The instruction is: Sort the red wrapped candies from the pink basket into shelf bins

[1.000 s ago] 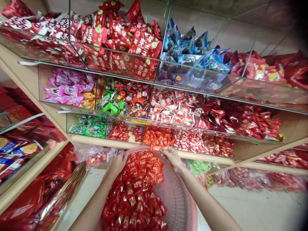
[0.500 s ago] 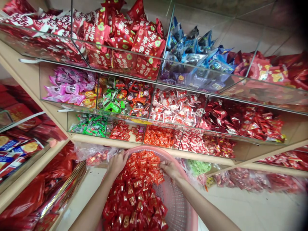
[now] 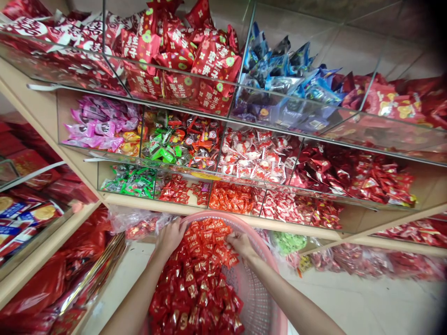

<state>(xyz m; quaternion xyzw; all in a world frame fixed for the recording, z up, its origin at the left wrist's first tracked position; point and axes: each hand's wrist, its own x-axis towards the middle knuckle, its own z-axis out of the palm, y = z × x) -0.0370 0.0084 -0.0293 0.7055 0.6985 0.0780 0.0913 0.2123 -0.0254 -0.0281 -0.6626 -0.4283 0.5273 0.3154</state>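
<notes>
A pink plastic basket (image 3: 256, 288) with perforated walls stands in front of me. Bright orange-red wrapped candies (image 3: 206, 239) fill its far part, and darker red wrapped candies (image 3: 195, 298) with gold print heap up nearer to me. On the left of the rim, my left hand (image 3: 171, 237) is closed over the edge, its fingertips pointing to the candies. Inside the basket's right side, my right hand (image 3: 240, 244) has its fingers pinched together at the edge of the orange-red candies. A wrapped candy seems to be between them, mostly hidden by the fingers.
Beyond the basket rises a wooden shelf (image 3: 195, 208) with clear bins of candy, among them an orange bin (image 3: 232, 197) and green packets (image 3: 129, 180). Larger red bags (image 3: 213, 65) fill the top row. Plastic bags (image 3: 363, 260) lie under the shelf. Another rack (image 3: 45, 258) stands at left.
My right hand has shifted slightly to the left over the orange-red candies, its fingers more curled in. My left hand stays at the rim.
</notes>
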